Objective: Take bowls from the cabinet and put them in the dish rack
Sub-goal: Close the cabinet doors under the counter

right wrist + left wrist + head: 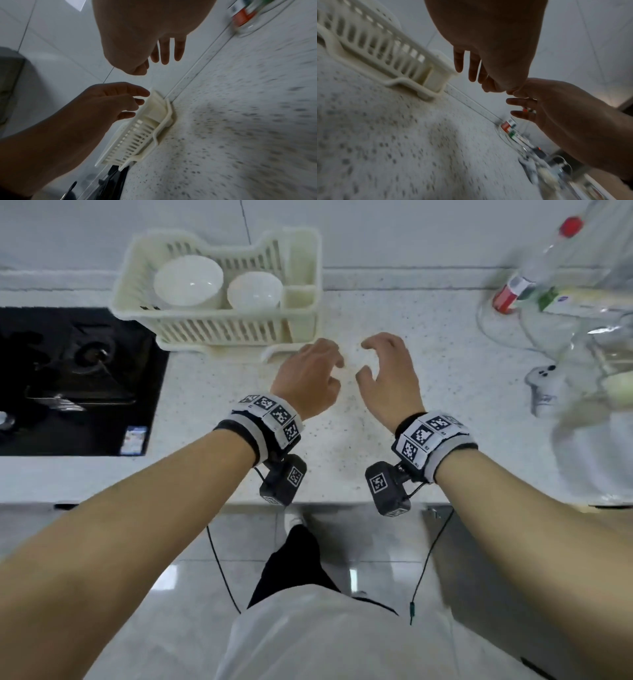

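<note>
Bare left hand (308,378), right hand (390,374), seemingly empty, slatted plastic dish rack (219,332), glossy bowls (188,282)

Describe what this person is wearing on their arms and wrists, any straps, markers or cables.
Both forearms are bare, with no sleeves. Each wrist carries a grey and black band faced with white tiles printed with black square marker codes. Under each band hangs a small black camera box bearing its own marker code. A thin dark cable trails down from each.
</note>
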`<state>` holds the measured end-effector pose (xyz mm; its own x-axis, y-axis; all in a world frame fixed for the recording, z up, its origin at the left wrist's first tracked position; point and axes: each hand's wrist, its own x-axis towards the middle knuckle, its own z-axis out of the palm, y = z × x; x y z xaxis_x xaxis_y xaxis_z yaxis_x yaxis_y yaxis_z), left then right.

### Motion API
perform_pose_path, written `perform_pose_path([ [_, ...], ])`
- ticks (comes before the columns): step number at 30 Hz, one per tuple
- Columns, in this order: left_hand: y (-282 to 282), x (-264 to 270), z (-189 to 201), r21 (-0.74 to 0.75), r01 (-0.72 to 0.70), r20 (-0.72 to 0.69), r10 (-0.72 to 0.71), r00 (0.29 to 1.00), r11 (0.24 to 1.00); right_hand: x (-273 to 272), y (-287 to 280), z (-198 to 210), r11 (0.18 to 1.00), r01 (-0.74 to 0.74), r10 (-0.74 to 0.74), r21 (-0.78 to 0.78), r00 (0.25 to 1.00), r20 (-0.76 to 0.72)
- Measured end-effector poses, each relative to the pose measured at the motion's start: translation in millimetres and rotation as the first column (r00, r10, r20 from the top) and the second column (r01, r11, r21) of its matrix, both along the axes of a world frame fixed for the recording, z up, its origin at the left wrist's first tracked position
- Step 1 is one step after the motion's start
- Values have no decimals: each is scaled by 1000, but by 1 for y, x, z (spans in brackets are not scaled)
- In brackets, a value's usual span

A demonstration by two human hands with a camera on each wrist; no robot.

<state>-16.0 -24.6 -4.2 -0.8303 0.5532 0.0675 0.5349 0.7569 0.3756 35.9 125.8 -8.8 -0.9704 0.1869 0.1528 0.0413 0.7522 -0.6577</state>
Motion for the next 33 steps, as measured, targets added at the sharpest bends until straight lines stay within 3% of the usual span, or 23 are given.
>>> perform_pose_path([
  [8, 89, 149, -53, -225, 195, 193, -152, 969, 955, 197, 103, -51, 942, 328, -311, -72, 932, 188],
  [12, 95, 195, -90, -379, 234, 310, -115, 944, 896, 275, 147, -90, 890, 455, -400, -38, 817, 416],
  [17, 78, 219, -133, -462, 201, 305, -58, 951, 864, 347, 189, -134, 841, 504, -511, 195, 623, 592],
  [22, 72, 219, -159, -504, 176, 213, -75, 974, 846, 380, 220, -158, 789, 499, -597, 358, 486, 638],
  [27, 79, 219, -167, -544, 142, 176, -53, 983, 827, 384, 239, -173, 749, 536, -634, 389, 409, 656],
  [30, 83, 220, -166, -635, 163, 215, -30, 976, 755, 393, 243, -183, 711, 593, -652, 378, 355, 670],
  [33, 90, 222, -164, -703, 193, 265, 0, 964, 685, 403, 244, -190, 709, 611, -643, 351, 356, 678],
])
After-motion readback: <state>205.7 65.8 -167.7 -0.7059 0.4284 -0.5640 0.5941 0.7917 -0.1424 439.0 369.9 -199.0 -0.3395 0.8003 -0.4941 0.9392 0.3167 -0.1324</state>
